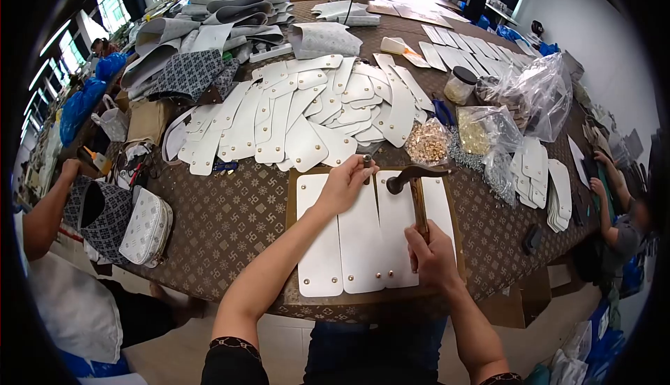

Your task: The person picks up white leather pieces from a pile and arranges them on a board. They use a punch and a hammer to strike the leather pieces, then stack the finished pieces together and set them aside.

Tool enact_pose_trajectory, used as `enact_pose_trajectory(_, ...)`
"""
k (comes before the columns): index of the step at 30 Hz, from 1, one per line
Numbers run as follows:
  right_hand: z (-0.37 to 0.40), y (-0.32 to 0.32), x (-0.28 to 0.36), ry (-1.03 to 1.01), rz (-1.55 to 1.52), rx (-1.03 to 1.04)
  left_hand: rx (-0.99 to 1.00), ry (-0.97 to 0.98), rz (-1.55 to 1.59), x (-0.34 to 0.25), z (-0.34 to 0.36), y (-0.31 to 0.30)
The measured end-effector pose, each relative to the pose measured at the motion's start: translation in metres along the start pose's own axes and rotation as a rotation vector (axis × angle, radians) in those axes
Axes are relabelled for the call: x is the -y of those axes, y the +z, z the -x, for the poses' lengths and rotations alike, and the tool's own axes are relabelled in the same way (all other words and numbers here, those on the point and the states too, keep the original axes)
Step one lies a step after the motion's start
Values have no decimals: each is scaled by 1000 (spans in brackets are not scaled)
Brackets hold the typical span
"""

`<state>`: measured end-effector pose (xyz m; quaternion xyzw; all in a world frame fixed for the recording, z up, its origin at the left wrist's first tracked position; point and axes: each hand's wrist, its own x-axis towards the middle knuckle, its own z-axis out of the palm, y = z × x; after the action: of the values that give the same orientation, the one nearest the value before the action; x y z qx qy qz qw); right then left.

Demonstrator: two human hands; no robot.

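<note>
My left hand point(342, 188) pinches a short metal rivet setter point(367, 164) near the far edge of a white panel point(359, 249). My right hand point(434, 256) is closed round the wooden handle of a hammer point(419, 207). The dark hammer head is to the right of the setter, apart from it. Several white panels lie side by side on a brown board point(292, 207), with gold-coloured studs at some corners. The tip of the setter is partly hidden by my fingers.
Beyond the board spreads a big pile of studded white pieces point(300, 116). Bags of gold studs point(427, 142) and silver bits point(481, 165) lie right of it, near a lidded jar point(460, 85). A patterned bag point(146, 228) stands left. Other people work around the table.
</note>
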<state>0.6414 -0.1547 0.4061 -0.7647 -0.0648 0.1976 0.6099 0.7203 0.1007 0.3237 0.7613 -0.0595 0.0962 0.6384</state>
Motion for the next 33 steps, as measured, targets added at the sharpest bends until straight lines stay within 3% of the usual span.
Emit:
enact_pose_trajectory(3,6,-16,69,-122,157,4,11,6,4,2,1,-1)
enact_pose_trajectory(5,8,-28,108,-501,86,-76,-7,32,15,-4,3,1)
enact_pose_trajectory(8,-13,-3,131,-1024,-470,-135,-37,67,10,-5,5,4)
enact_pose_trajectory(10,-39,10,72,-659,-205,-175,-35,82,-9,-9,2,3)
enact_pose_trajectory(11,-51,1,63,-484,512,-27,-44,67,-28,-12,1,3)
enact_pose_trajectory(12,-57,-1,47,-404,552,34,-45,40,-49,-13,7,4)
enact_pose_trajectory(13,-56,3,36,-318,567,70,5,6,-93,-11,18,3)
enact_pose_trajectory(15,-39,0,32,-338,500,34,-11,13,-95,-10,5,1)
enact_pose_trajectory(17,-21,-2,19,-178,223,-49,-65,36,99,-5,2,6)
enact_pose_trajectory(18,-18,-5,10,-221,118,-21,-63,41,141,-7,0,7)
enact_pose_trajectory(22,-4,-15,-5,-64,-61,-53,-41,16,171,-12,-11,21)
enact_pose_trajectory(24,-3,-20,-10,5,-131,-69,-4,110,122,-5,-18,30)
enact_pose_trajectory(27,-2,-28,-5,-50,-24,-56,19,61,108,8,-18,33)
enact_pose_trajectory(30,5,-44,55,-117,93,-23,9,37,58,-3,-16,33)
enact_pose_trajectory(33,9,-47,119,-637,-161,-189,19,45,22,-5,-15,33)
